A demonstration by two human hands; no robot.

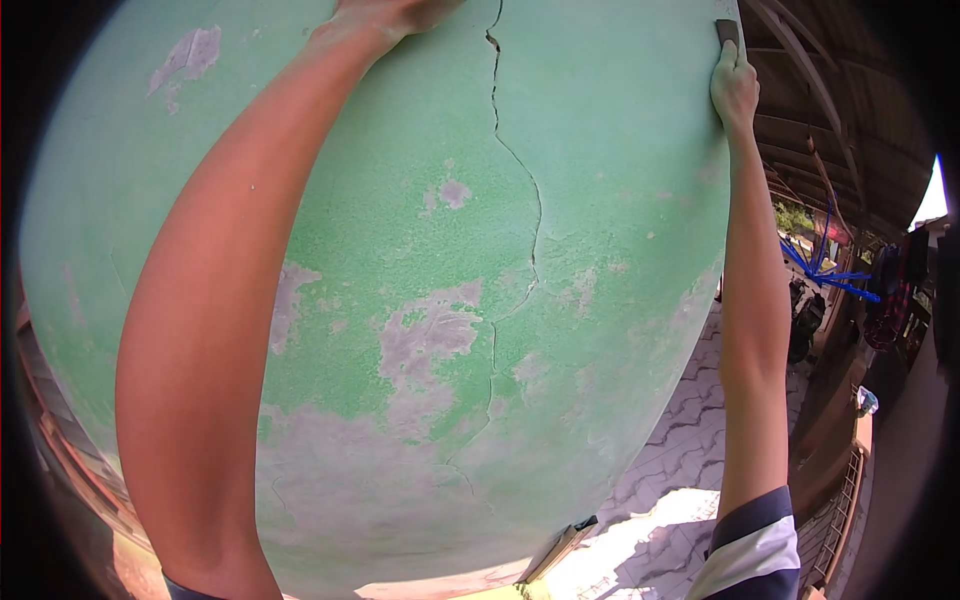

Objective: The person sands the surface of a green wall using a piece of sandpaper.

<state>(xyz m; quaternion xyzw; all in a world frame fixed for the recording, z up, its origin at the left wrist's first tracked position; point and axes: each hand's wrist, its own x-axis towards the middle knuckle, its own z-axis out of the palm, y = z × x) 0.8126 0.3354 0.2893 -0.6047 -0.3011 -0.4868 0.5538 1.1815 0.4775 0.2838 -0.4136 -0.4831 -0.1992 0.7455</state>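
Note:
A green painted wall point(620, 170) with peeling grey patches fills most of the view, and a long jagged crack point(538, 215) runs down its middle. My left hand point(400, 12) is at the top edge of the view against the upper wall, left of the crack; its fingers are mostly cut off, and whatever it may hold is hidden. At the wall's right edge, my right hand point(736, 88) is closed around a small dark grey flat piece point(727, 33), which sticks up above the thumb. I cannot make out exactly what kind of piece it is.
Right of the wall lies a paved floor point(655, 450) with wavy joints, partly in bright sun. Farther right are a blue rack point(822, 272), hanging dark clothes point(890, 300) and a sloping roof point(850, 90). A wooden piece point(556, 548) stands near the wall's lower corner.

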